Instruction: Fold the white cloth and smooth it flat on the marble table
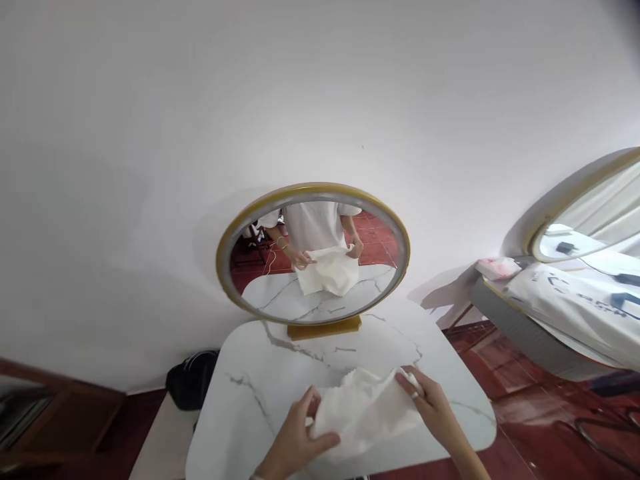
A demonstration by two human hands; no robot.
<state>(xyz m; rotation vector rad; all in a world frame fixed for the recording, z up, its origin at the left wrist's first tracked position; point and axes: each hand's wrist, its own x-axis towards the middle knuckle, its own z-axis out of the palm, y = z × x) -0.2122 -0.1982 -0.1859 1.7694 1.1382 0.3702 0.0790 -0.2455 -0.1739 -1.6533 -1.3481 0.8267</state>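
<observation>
A crumpled white cloth (367, 410), perhaps a tissue-like towel, is spread between my two hands over the front of the marble-patterned table. My left hand (299, 435) grips its left edge, thumb on the near side and fingers curled behind. At the cloth's upper right corner, my right hand (429, 401) pinches it between thumb and fingers; a ring shows on one finger. The cloth is creased and partly raised, and its underside is hidden. Behind it stands a round gold-rimmed mirror (315, 257), which reflects both hands and the cloth.
The white table (240, 360) has rounded corners and grey veins. A black bag (193, 380) rests at the left, beside the table. To the right, a second table carries a white printed cloth (575, 300), a pink-and-white packet (497, 268) and another round mirror (600, 213).
</observation>
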